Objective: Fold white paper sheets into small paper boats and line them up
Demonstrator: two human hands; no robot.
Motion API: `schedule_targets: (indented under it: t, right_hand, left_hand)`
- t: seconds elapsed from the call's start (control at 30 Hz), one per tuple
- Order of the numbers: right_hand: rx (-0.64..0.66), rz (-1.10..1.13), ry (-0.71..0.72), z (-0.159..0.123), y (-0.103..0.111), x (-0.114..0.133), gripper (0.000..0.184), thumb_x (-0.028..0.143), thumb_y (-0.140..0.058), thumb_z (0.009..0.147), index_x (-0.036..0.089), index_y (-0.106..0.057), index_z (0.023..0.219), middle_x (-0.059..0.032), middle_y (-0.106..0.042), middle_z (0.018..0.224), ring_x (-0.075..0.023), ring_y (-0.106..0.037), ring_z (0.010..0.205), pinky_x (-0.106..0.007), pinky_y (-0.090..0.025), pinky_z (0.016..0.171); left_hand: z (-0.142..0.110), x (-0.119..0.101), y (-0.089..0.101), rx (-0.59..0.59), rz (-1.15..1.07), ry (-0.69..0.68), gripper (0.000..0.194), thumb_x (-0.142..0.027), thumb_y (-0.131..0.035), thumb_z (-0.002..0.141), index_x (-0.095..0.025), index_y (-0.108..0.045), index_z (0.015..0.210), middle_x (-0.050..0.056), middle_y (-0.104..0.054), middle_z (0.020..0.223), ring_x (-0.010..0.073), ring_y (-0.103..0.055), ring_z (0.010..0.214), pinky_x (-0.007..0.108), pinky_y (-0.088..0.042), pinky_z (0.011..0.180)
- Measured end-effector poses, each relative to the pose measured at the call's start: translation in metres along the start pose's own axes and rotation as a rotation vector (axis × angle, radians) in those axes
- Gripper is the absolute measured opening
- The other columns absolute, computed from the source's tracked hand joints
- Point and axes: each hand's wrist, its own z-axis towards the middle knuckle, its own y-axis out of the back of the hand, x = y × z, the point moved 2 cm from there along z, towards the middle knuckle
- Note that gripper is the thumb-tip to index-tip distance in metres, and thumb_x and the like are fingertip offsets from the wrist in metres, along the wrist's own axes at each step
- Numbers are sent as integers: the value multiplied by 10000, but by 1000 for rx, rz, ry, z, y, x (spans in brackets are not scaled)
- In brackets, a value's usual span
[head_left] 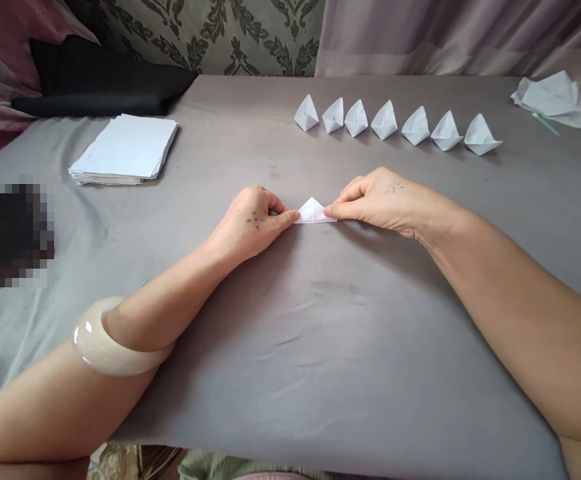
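A small white folded paper boat (312,211) is held between my two hands, its peak pointing up and its lower edge running straight across. My left hand (257,219) pinches its left end between thumb and fingers. At the opposite end, my right hand (370,198) grips the paper the same way. The fingertips behind the paper are partly hidden. Beyond my right hand, a row of several finished-looking white paper boats (384,121) stands upright on the grey cloth.
A stack of white paper (125,148) lies at the back left, in front of a folded black cloth (105,80). Crumpled white paper (555,97) and a thin pale-green stick (546,124) lie at the far right. The grey cloth (320,347) covers the table. A blurred dark patch (10,233) is at left.
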Motion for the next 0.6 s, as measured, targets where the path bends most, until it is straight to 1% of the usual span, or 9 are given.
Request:
schedule_targets:
  t: [0.1,0.2,0.37,0.5,0.6]
  right_hand:
    - [-1,13,64,0,0,-1,214,409,-752,700,232,-699,593,-11,-518,526,-130,-460,484,-287,-285,449]
    - [-3,43,41,-2,0,-5,197,404,-750,704,218,-714,652,-12,-534,540,-121,-457,485,-277,-304,446]
    - [48,108,59,-4,-2,-7,188,391,-751,699,205,-719,694,-36,-627,698,-115,-488,545,-270,-360,475]
    - [54,57,117,-7,1,-3,180,370,-750,699,196,-720,666,-47,-654,822,-116,-518,602,-264,-370,509]
    - [36,-1,140,-9,1,-1,177,373,-753,700,206,-723,650,-37,-645,793,-135,-531,633,-271,-359,525]
  left_hand:
    - [0,0,0,0,-1,-9,268,-429,-619,764,-173,-666,701,44,-602,731,151,-510,630,261,-376,519]
    - [0,0,0,-9,14,-13,272,-432,-619,756,-172,-668,695,44,-611,726,143,-499,614,252,-359,501]
    - [-1,-2,0,-15,27,-17,281,-438,-614,754,-169,-669,692,49,-624,767,137,-497,607,253,-358,500]
    - [-2,-3,0,-25,34,1,272,-429,-627,745,-165,-665,694,47,-620,776,129,-490,600,250,-356,498]
    - [-3,-3,0,-24,31,4,259,-417,-626,748,-167,-659,691,46,-617,796,126,-488,597,255,-359,500]
